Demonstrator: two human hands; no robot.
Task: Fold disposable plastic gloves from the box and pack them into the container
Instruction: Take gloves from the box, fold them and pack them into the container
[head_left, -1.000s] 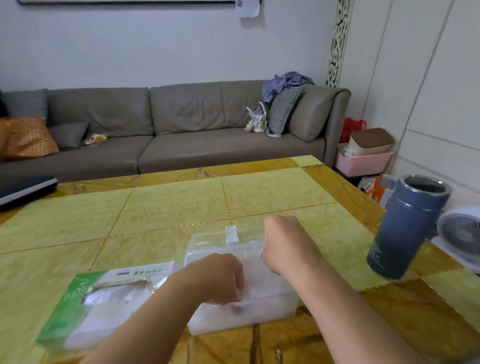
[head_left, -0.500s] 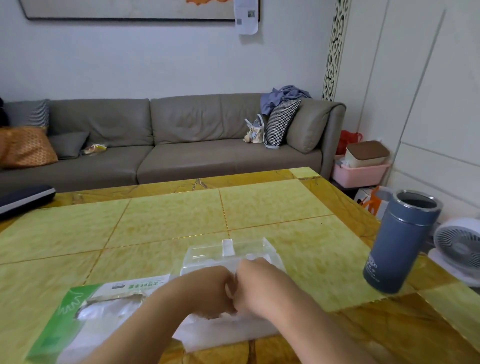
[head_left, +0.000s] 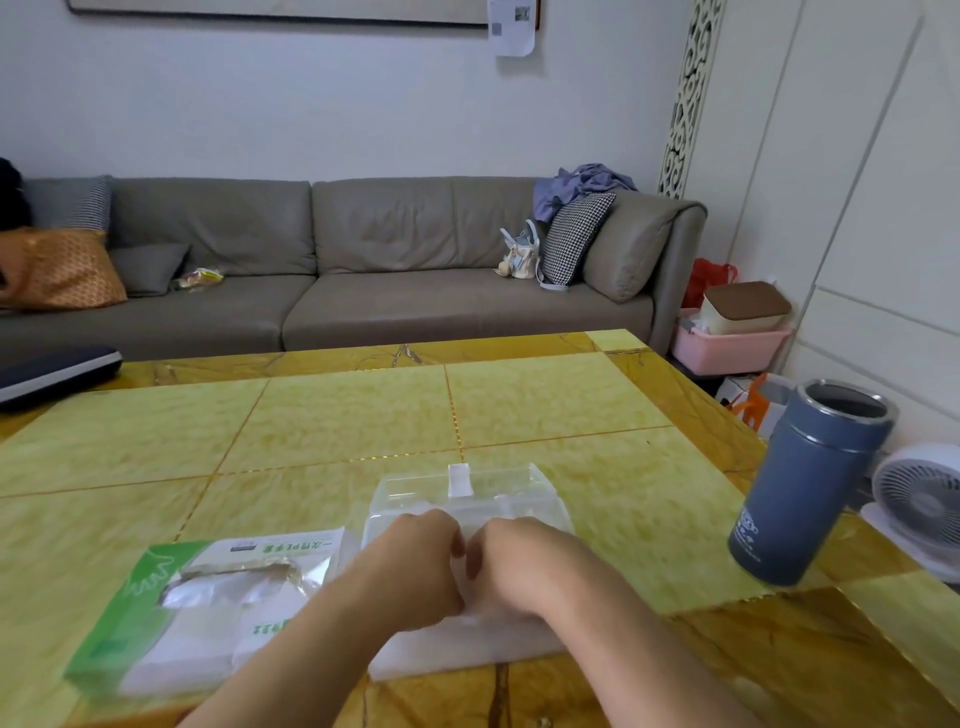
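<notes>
Now both my hands, left hand (head_left: 415, 564) and right hand (head_left: 511, 564), meet over the clear rectangular plastic container (head_left: 467, 501), each grip curled on thin plastic. I cannot see the glove; slippery film could unfold.

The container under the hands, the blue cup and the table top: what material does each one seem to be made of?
Container: clear, glossy plastic; the table shows through its walls. Blue cup: matte blue body with a shiny metal rim, probably coated steel. Table top: glossy yellow-green panels with marbled veins, stone or an imitation; which one cannot be told.
</notes>
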